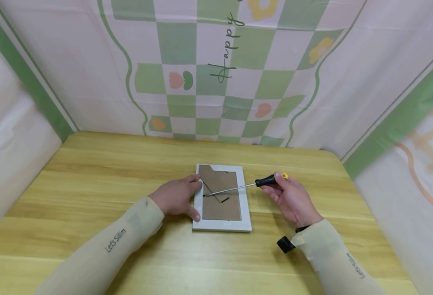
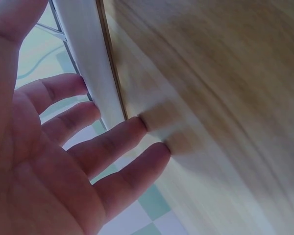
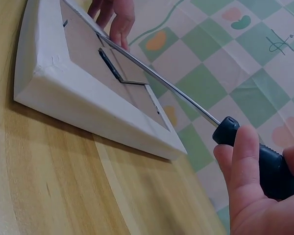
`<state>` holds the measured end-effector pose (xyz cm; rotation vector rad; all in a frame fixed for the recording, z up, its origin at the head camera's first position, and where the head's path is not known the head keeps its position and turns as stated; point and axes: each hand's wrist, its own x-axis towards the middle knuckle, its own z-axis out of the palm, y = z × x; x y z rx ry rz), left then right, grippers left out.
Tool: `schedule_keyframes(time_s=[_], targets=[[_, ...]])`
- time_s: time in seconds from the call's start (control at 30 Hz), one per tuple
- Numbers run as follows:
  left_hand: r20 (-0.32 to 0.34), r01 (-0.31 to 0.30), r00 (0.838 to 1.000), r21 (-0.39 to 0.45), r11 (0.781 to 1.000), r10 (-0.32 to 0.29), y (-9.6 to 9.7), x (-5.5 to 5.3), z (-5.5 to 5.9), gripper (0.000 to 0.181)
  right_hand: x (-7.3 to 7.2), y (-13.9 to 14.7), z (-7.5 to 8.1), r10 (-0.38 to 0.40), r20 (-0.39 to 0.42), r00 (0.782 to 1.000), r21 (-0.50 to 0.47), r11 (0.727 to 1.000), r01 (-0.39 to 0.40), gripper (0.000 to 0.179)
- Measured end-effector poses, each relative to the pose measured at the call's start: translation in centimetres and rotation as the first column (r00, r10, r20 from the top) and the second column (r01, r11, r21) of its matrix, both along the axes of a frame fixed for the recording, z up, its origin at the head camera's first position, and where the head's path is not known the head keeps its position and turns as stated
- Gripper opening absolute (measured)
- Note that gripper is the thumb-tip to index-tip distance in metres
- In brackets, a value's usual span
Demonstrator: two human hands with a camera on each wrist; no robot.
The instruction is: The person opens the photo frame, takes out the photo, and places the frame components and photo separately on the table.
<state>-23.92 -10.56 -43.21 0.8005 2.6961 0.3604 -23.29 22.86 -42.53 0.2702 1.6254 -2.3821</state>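
A white picture frame lies on the table with its brown backing board facing up. A thin bent wire with a black end lies across the board. My right hand grips the black handle of a screwdriver, thumb along it. The metal shaft slants left over the board, its tip right at a small dark tab by the inner left rim. At the frame's left side my left hand rests with thumb and fingers spread. Its fingertips touch the edge, loosely extended in the left wrist view.
The wooden table spreads out around the frame. A checkered green and white cloth hangs behind its far edge, with more cloth at both sides. A black strap end sticks out at the right wrist.
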Motion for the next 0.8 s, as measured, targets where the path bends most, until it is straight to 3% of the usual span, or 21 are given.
schedule_keyframes(time_s=[0.47,0.8], targets=[[-0.003,0.004,1.0,0.007,1.0,-0.003,-0.1,-0.1,0.0,0.096,0.0,-0.9,1.0,-0.016,-0.059,0.998,0.114,0.993,0.022,0.044],[-0.009,0.008,1.0,0.0,1.0,-0.008,0.0,-0.1,-0.1,0.097,0.2,-1.9,2.3,-0.014,-0.135,0.991,0.249,0.967,0.047,0.05]])
